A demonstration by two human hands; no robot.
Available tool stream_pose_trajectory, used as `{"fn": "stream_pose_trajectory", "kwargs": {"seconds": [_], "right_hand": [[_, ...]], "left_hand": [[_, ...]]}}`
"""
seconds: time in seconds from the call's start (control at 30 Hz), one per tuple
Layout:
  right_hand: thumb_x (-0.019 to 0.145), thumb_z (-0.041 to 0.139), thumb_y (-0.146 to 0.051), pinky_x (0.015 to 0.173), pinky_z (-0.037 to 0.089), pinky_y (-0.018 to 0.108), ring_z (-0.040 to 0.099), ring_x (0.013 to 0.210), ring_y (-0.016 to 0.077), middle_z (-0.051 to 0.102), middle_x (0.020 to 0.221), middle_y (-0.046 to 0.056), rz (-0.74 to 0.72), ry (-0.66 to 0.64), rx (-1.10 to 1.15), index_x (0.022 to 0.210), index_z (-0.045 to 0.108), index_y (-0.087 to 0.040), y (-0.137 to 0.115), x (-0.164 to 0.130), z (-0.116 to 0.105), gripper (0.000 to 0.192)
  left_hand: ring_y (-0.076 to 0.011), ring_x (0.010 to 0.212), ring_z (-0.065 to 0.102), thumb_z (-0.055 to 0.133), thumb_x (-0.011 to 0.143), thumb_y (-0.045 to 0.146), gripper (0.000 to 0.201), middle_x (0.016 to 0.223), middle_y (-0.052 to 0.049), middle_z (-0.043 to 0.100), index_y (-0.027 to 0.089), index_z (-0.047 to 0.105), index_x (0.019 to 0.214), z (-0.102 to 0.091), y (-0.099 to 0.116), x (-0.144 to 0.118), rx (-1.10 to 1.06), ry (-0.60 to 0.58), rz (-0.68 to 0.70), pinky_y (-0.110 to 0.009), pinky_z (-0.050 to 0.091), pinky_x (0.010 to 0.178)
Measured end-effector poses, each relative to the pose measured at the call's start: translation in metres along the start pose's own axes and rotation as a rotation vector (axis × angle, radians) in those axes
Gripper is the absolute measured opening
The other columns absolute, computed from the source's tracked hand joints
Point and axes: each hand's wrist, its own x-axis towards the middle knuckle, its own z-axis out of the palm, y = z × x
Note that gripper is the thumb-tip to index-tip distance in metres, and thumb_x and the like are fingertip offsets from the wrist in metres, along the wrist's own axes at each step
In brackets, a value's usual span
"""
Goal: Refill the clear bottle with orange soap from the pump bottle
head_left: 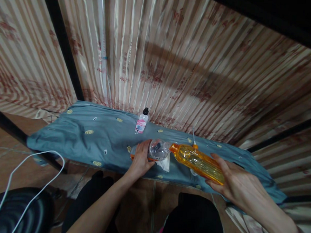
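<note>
The clear bottle (pixel 157 150) lies on its side just below the frame centre, on the blue cloth. The orange bottle (pixel 198 162), transparent and tilted, sits right of centre, its neck meeting the clear bottle's mouth.

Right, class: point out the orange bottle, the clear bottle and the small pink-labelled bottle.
orange bottle (pixel 198 162), head view, middle of its body.
clear bottle (pixel 157 150), head view, its transparent side.
small pink-labelled bottle (pixel 141 124), head view, on the label.

Blue patterned cloth (pixel 96 137) with small pink-labelled bottle (pixel 141 122) and white tissue (pixel 165 164) on it.
</note>
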Motion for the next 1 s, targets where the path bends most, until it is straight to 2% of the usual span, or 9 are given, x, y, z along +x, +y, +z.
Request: {"fn": "stream_pose_trajectory", "kwargs": {"seconds": [0.23, 0.5, 0.8, 1.0], "right_hand": [[0.086, 0.053, -0.036, 0.061, 0.055, 0.032, 0.071, 0.076, 0.0272, 0.072, 0.089, 0.017, -0.032, -0.004, -0.02, 0.131, 0.046, -0.006, 0.0022, 0.0001, 0.0, 0.054], [0.087, 0.052, -0.037, 0.054, 0.054, 0.029, 0.069, 0.065, 0.0245, 0.071, 0.079, 0.013, -0.049, 0.026, -0.037, 0.127, 0.049, -0.007, 0.0025, 0.0037, -0.0027, 0.05], [0.085, 0.054, -0.036, 0.061, 0.056, 0.032, 0.071, 0.078, 0.027, 0.072, 0.092, 0.016, -0.029, 0.02, 0.008, 0.133, 0.044, -0.007, 0.0038, 0.0035, -0.0008, 0.057], [0.084, 0.054, -0.034, 0.063, 0.056, 0.032, 0.071, 0.075, 0.0266, 0.072, 0.089, 0.017, -0.041, 0.028, -0.029, 0.129, 0.048, -0.006, 0.0033, 0.005, -0.0031, 0.052]], "left_hand": [[-0.0341, 0.124, 0.051, 0.072, 0.063, 0.013, 0.079, 0.131, -0.016, 0.055, 0.019, 0.036, 0.134, -0.0005, -0.0005, -0.0006, -0.006, 0.002, 0.014, -0.056, 0.038, 0.104], [-0.0336, 0.122, 0.052, 0.073, 0.062, 0.013, 0.08, 0.129, -0.015, 0.056, 0.02, 0.037, 0.133, -0.0006, 0.001, 0.0004, 0.012, 0.013, 0.029, -0.053, 0.042, 0.101], [-0.0333, 0.12, 0.054, 0.074, 0.06, 0.013, 0.081, 0.128, -0.014, 0.057, 0.018, 0.038, 0.132, -0.0015, 0.0012, 0.0004, 0.042, 0.035, 0.046, -0.052, 0.044, 0.099], [-0.0345, 0.12, 0.054, 0.073, 0.061, 0.012, 0.08, 0.128, -0.015, 0.057, 0.02, 0.037, 0.133, -0.0008, 0.0013, 0.0009, 0.033, 0.027, 0.018, -0.054, 0.043, 0.099]]}}
